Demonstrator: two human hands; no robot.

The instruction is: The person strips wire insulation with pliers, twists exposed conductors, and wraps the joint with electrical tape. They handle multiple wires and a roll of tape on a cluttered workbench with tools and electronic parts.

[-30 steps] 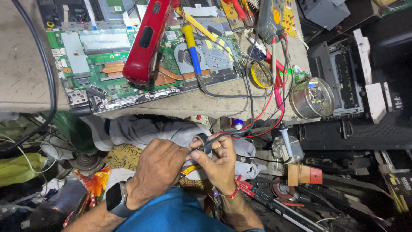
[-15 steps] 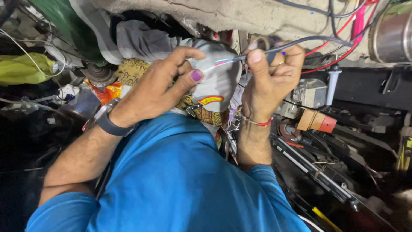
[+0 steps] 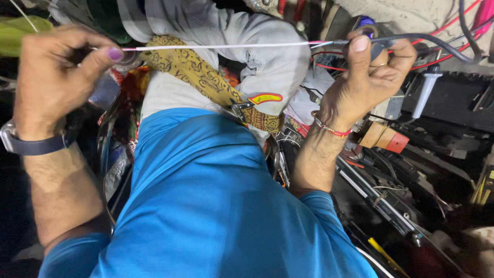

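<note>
Left hand (image 3: 54, 77) pinching thin white strand (image 3: 216, 46), right hand (image 3: 368, 77) gripping grey cable (image 3: 411, 38)

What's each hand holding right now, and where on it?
Left hand pinches the free end of a thin white wire between thumb and fingers. Right hand grips the grey cable at the end where that wire comes out, stretched taut between the hands.

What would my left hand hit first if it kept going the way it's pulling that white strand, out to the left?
Probably the yellow-green cloth at the picture's left edge. The left hand pinches the white strand close beside it, though depth between them is unclear.
</note>
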